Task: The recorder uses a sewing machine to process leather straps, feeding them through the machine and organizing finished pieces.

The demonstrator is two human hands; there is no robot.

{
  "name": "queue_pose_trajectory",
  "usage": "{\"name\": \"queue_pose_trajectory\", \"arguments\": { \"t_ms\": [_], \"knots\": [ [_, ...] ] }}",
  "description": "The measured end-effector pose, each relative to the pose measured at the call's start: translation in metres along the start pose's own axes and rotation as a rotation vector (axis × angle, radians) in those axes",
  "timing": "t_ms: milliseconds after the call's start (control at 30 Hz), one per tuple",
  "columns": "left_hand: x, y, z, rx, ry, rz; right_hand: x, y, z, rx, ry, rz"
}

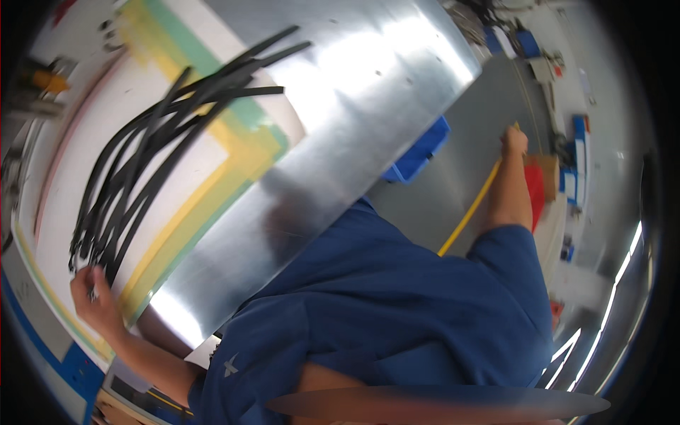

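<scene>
Curling the left hand [98,304] at eight o'clock, at the lower ends of the black strips [185,106]; cannot tell whether grasping them. Curling the right hand [515,142] too, at two o'clock, well apart (unable to tell if holding anything). Note the strips crossing at ten o'clock on the taped white counter [188,182], upper ends over the shiny metal sheet [340,127]. Could tangle at the crossings if dragged by one end; might also skid on smooth metal.
</scene>
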State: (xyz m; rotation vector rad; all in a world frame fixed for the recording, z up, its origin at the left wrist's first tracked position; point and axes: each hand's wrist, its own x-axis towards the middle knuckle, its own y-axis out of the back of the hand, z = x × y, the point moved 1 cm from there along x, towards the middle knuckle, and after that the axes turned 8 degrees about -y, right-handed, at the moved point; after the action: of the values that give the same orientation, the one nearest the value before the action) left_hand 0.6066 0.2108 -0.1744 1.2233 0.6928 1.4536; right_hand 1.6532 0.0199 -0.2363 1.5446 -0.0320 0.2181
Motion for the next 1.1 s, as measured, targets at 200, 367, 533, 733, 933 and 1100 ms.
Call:
{"name": "queue_pose_trajectory", "arguments": {
  "t_ms": [200, 367, 533, 733, 933, 1100],
  "knots": [
    [0.0, 0.001, 0.045, 0.007, -0.057, -0.104, -0.021, 0.008, -0.063, 0.707, 0.013, -0.107],
    [0.007, -0.004, 0.04, -0.016, -0.105, -0.104, -0.057, 0.054, -0.123, 0.72, 0.283, -0.169],
    [0.008, 0.0, 0.034, -0.005, -0.075, 0.017, -0.058, 0.06, -0.174, 0.766, 0.575, -0.134],
    [0.007, 0.003, 0.009, 0.008, 0.225, 0.127, -0.106, 0.062, -0.202, 0.656, 0.785, -0.134],
    [0.01, -0.009, -0.015, -0.025, 0.173, 0.175, -0.144, 0.071, -0.221, 0.649, 0.837, -0.132],
    [0.008, -0.008, -0.055, -0.177, 0.186, 0.052, -0.247, 0.096, -0.248, 0.609, 0.975, -0.035]
  ]
}}
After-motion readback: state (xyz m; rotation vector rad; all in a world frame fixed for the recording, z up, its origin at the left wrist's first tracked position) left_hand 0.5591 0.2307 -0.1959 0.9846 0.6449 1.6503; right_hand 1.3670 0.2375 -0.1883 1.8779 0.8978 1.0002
